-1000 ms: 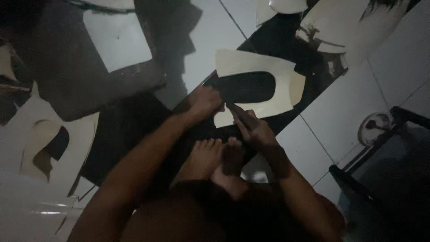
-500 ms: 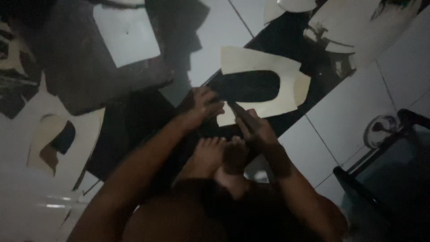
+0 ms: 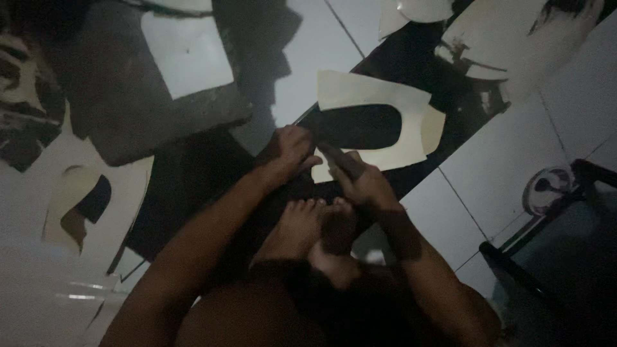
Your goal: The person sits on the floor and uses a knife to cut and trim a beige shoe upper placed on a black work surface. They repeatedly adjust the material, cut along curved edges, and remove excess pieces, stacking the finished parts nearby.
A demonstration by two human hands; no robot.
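A cream, U-shaped flat template of card or thin board lies on a black sheet of soft material spread over the pale tiled floor, just beyond the person's bare feet. The black sheet shows through the template's rounded cut-out.

The left hand rests on the near left edge of the template, its fingers curled and pressed down on it. The right hand has its fingers closed around a thin dark tool, whose tip meets the template's lower edge; the dim light hides what kind of tool it is.

The template looks light, thin and fairly stiff, likely to slide on the sheet unless pinned flat, so a palm or fingertips on its broad cream margin, clear of the edge being worked, seems the best hold. Its narrow arms would probably bend or crease if lifted by one end. The black sheet looks limp and floppy, and would best be handled flat.

No container shows. Other cream offcuts with similar cut-outs lie to the left, a grey slab with a white rectangular sheet on it lies at the top left, and more pale scraps lie at the top right.
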